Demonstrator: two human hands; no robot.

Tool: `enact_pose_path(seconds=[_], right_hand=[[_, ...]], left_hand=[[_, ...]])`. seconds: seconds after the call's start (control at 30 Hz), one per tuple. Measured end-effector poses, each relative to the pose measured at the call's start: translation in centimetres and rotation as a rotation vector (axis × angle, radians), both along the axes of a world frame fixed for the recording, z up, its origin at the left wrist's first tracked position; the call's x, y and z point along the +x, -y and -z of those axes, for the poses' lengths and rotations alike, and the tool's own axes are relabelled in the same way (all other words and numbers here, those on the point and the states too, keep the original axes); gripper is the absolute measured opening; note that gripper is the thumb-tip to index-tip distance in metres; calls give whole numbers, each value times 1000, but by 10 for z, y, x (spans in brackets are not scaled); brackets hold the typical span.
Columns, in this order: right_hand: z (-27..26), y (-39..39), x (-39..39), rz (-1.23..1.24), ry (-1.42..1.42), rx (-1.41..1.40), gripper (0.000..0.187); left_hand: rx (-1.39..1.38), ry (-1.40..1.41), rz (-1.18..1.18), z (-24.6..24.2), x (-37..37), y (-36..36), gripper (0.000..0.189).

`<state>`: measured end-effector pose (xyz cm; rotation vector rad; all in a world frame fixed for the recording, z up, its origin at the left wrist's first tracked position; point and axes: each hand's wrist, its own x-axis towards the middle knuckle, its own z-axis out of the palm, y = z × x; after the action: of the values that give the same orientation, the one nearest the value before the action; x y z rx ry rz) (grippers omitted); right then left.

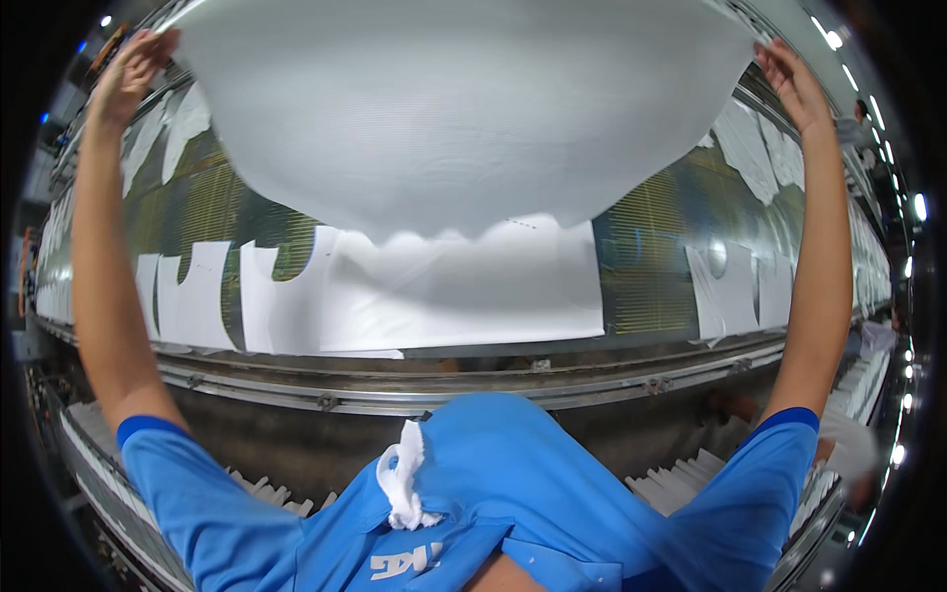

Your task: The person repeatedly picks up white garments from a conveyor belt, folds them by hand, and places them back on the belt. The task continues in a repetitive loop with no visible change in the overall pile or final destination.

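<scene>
A wide white fabric sheet (459,111) hangs stretched between my raised arms. My left hand (137,70) grips its corner at the upper left, and my right hand (788,74) pinches the opposite corner at the upper right. The sheet billows, and its lower edge hangs in front of a white cut fabric panel (459,303) on the long table. Part of that panel is hidden behind the sheet. Just left of it, a curved armhole-like cutout shows in the fabric. The fingertips of both hands are partly hidden at the sheet's edges.
Metal rails (473,399) run along the table's near edge. Further white garment pieces lie left (200,296) and right (725,288) on the glossy, yellow-striped tabletop (644,259). White pieces (681,481) stand in rows behind me. Another person (847,436) is at the right edge.
</scene>
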<state>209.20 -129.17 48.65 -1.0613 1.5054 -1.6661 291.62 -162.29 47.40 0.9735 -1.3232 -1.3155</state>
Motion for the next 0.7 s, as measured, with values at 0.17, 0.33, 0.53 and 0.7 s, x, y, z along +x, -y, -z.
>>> enact_pose_path(seconds=[0.17,0.33,0.53,0.7], right_hand=[[55,11,4,67,179,-30,18],[85,-33,17,42,283,-73,19],[202,-104,69,99,332,84,15],[315,-157,120,222,326,265,19]], left_hand=[[-115,-188,65,51,2,1,34],[-102,-293,24,86,12,-64,30],[128,-171,-87,195,13,-169,20],[351,-127,-201,293,19,-240,32]])
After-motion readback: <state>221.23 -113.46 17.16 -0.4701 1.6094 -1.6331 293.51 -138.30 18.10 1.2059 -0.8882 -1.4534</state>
